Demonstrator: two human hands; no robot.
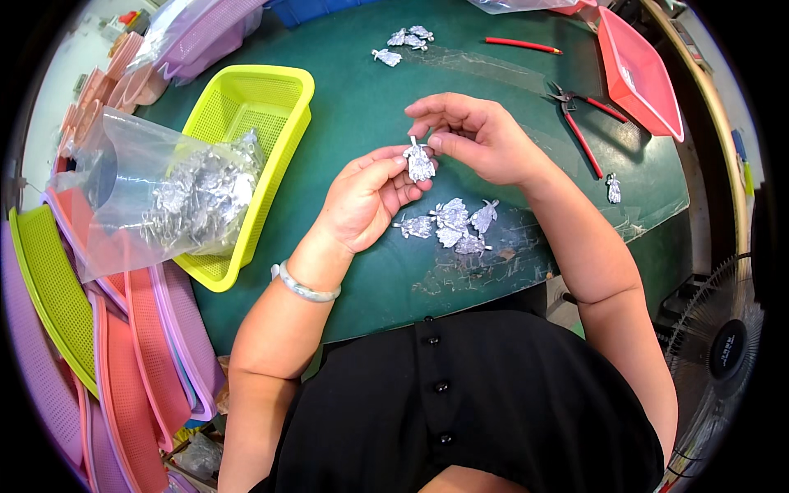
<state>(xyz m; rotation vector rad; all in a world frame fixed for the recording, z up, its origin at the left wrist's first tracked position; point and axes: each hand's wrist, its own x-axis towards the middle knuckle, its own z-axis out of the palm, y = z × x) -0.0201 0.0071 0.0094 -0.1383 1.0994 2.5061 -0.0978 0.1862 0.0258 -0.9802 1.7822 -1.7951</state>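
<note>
My left hand (366, 193) pinches a small silver metal casting (419, 163) between thumb and fingers, its short stem pointing up. Close beside that stem is my right hand (477, 140), its fingers curved and thumb apart from them; whether a fingertip touches the casting is hard to see. Below the hands several similar castings (450, 222) lie in a loose group on the green tabletop (362, 287). Another small cluster of castings (411, 37) rests at the far side, and a single casting (614, 189) lies at the right.
At left stands a yellow-green basket (288, 148) with a clear plastic bag of castings (205, 193) leaning in it. Red-handled cutters (582, 123), a red rod-like tool (523, 45) and a pink tray (633, 82) lie at right. Stacked baskets (123, 353) and a fan (723, 345) flank the table.
</note>
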